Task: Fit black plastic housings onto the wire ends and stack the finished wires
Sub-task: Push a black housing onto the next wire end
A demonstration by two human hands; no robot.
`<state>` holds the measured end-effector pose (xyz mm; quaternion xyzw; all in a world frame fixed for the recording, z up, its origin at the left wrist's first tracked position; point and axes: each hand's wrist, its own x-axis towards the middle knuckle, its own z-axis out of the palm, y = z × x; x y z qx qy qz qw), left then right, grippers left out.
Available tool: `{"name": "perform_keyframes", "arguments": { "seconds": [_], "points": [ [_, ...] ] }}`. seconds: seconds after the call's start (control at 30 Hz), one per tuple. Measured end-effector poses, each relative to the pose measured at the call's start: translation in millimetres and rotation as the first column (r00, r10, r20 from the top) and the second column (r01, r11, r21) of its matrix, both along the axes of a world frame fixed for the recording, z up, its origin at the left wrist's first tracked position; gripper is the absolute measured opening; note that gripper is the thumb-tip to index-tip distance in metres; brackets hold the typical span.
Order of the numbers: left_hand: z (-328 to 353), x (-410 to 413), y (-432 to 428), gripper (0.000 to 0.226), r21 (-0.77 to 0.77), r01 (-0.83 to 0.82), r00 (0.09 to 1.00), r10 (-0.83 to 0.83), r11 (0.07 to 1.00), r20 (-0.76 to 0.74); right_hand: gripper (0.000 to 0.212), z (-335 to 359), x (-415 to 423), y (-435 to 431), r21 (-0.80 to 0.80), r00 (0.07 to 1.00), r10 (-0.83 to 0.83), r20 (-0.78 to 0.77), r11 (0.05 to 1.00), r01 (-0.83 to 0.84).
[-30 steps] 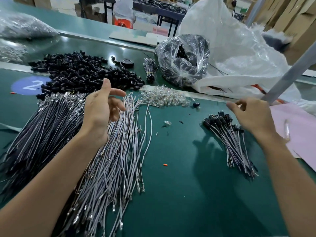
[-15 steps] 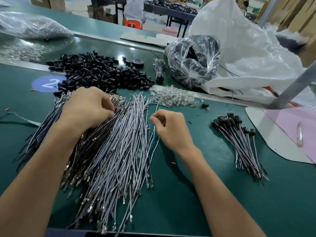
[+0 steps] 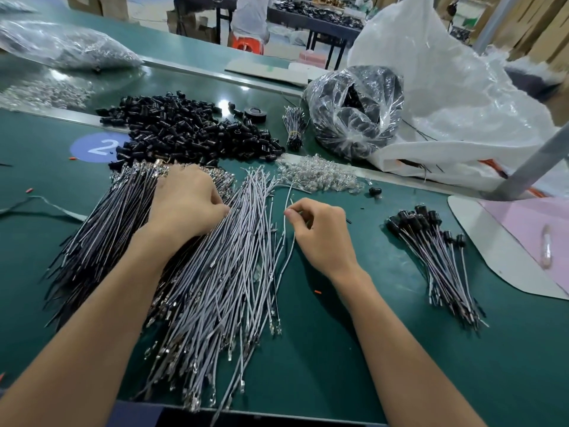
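Wire (image 3: 288, 198) in right hand (image 3: 320, 234)

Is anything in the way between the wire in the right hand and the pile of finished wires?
Nothing visible is. The right hand pinches a grey wire, and only bare green table with a few tiny dark scraps lies between it and the finished wires.
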<state>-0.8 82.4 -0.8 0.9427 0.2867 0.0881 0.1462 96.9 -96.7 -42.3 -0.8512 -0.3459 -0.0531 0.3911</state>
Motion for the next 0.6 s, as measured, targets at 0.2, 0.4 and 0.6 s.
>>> {"name": "perform_keyframes", "arguments": {
  "seconds": [0.2, 0.4, 0.6],
  "points": [
    [5, -2, 5, 0.029, -0.247, -0.053, 0.973, 0.106, 0.968, 0.207, 0.014, 3, 0, 0, 0.039, 1.000, -0.005, 0.005, 0.999, 0.004],
    [13, -3, 4, 0.015, -0.319, -0.024, 0.939, 0.131, 0.948, 0.319, 0.014, 4, -3, 1, 0.060, 1.000, -0.001, 0.019, 0.998, 0.000],
    [4, 6, -2, 0.015, -0.166, -0.032, 0.978, 0.065, 0.986, 0.196, 0.015, 5, -4, 0, 0.061, 1.000, -0.002, 0.021, 0.998, 0.000]
  ]
}}
